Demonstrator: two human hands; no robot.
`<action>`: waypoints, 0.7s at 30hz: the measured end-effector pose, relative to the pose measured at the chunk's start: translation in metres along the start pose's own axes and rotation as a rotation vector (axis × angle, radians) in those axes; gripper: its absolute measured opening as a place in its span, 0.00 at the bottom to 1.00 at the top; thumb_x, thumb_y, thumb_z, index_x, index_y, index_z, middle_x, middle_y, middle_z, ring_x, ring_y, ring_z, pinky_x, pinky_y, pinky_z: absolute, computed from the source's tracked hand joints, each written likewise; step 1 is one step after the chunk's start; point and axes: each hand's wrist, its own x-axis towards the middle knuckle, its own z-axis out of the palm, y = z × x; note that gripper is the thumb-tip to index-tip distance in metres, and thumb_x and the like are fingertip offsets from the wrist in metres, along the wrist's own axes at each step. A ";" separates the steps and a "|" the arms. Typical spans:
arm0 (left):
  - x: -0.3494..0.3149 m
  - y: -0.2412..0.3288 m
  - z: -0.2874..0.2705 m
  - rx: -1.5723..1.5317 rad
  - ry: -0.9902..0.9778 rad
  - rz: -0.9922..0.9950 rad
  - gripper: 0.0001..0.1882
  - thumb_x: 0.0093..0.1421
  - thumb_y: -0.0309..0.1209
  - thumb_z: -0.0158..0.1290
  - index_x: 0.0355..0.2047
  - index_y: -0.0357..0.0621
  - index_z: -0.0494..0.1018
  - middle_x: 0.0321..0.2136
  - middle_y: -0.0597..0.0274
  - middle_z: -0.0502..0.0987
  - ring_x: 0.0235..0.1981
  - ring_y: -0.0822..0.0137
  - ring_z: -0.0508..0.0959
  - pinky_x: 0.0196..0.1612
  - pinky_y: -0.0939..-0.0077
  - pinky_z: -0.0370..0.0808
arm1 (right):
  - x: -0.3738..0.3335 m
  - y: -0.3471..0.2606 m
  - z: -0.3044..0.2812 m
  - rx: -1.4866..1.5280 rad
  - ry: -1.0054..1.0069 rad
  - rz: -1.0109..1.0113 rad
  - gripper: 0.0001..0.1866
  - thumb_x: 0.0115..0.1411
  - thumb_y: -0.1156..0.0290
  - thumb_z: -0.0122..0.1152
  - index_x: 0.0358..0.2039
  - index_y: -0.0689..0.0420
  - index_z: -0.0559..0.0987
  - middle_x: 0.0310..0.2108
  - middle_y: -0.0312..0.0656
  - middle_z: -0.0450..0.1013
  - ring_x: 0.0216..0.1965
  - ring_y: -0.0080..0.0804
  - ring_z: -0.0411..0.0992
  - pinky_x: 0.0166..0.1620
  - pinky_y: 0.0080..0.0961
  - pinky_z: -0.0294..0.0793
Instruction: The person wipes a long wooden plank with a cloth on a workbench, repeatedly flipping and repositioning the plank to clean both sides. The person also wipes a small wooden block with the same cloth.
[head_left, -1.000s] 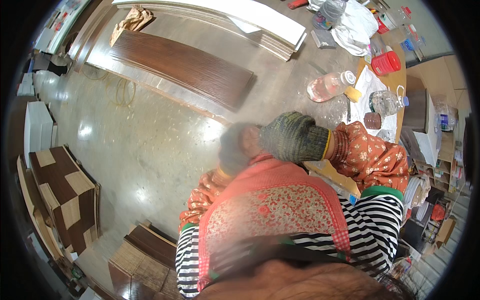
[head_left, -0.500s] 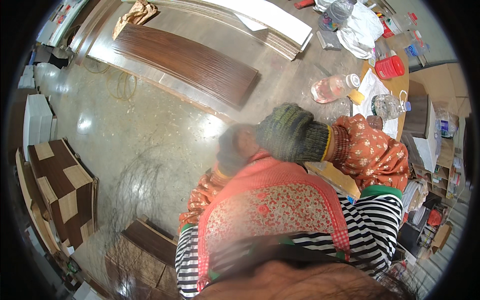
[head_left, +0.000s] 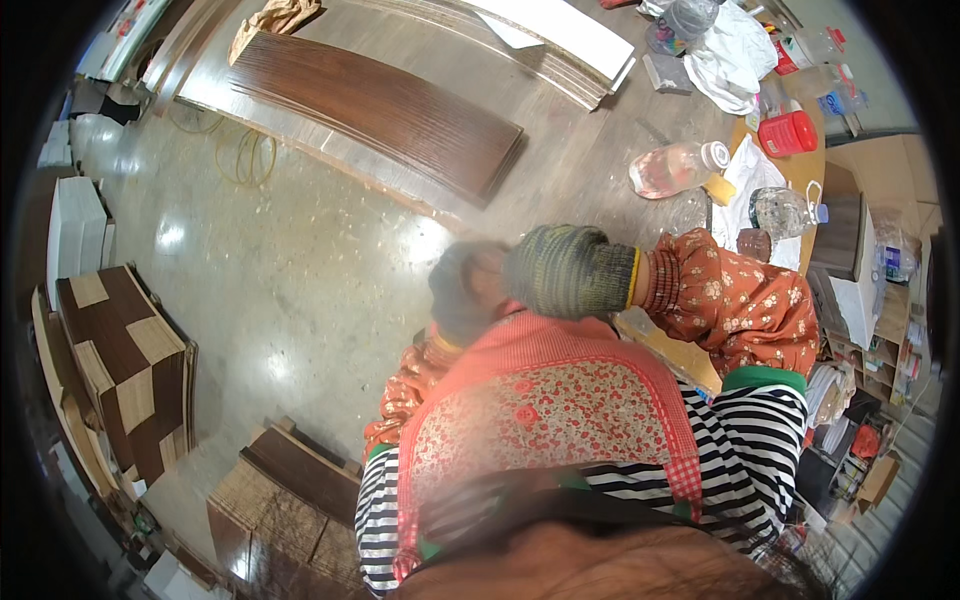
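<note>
My right hand (head_left: 570, 270) wears a dark green and grey knit glove with a yellow cuff edge. Its fingers curl inward, and whatever they may hold is hidden. Close against it on the left, my left hand (head_left: 463, 290) is smeared by motion in a dark glove, and its fingers cannot be made out. Both hands are together at the top of the red apron (head_left: 530, 400), at the near side of the worktable (head_left: 590, 150). Beyond them on the table lies a long dark brown wood-grain board (head_left: 380, 110), touched by neither hand.
White-topped panels (head_left: 560, 40) are stacked at the far side. To the right stand a clear bottle with a white cap (head_left: 675, 170), a red jar (head_left: 787, 134) and a white cloth (head_left: 720, 70). Brown cartons (head_left: 125, 365) stand on the floor at left.
The view has shifted slightly. My right hand has turned a little and moved slightly left; my left hand stays beside it, still blurred. The board lies as before.
</note>
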 end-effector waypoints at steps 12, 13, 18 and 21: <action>0.001 0.004 0.008 -0.196 0.125 0.026 0.24 0.45 0.24 0.65 0.42 0.35 0.68 0.33 0.54 0.78 0.33 0.64 0.78 0.39 0.72 0.75 | -0.009 -0.016 0.003 -0.276 0.183 0.063 0.10 0.49 0.67 0.52 0.23 0.58 0.79 0.18 0.47 0.70 0.17 0.39 0.69 0.19 0.45 0.67; 0.002 0.005 0.007 -0.154 0.038 0.026 0.24 0.45 0.24 0.65 0.42 0.35 0.68 0.34 0.54 0.78 0.33 0.64 0.78 0.39 0.72 0.75 | -0.005 -0.017 0.009 -0.269 0.099 0.076 0.10 0.49 0.67 0.52 0.23 0.59 0.79 0.18 0.48 0.70 0.18 0.40 0.69 0.20 0.45 0.68; 0.003 0.017 0.005 -0.170 0.077 0.088 0.23 0.45 0.26 0.66 0.41 0.37 0.70 0.35 0.54 0.78 0.34 0.64 0.78 0.40 0.72 0.74 | 0.006 -0.030 0.023 -0.782 0.082 0.154 0.10 0.49 0.70 0.51 0.24 0.59 0.80 0.19 0.49 0.72 0.21 0.44 0.72 0.25 0.45 0.73; 0.000 0.016 -0.005 -0.108 -0.060 -0.061 0.25 0.44 0.27 0.66 0.43 0.38 0.69 0.37 0.55 0.77 0.37 0.64 0.77 0.42 0.72 0.74 | -0.001 -0.039 0.003 -0.851 0.166 0.347 0.09 0.48 0.70 0.52 0.23 0.58 0.80 0.19 0.48 0.72 0.22 0.43 0.72 0.26 0.44 0.74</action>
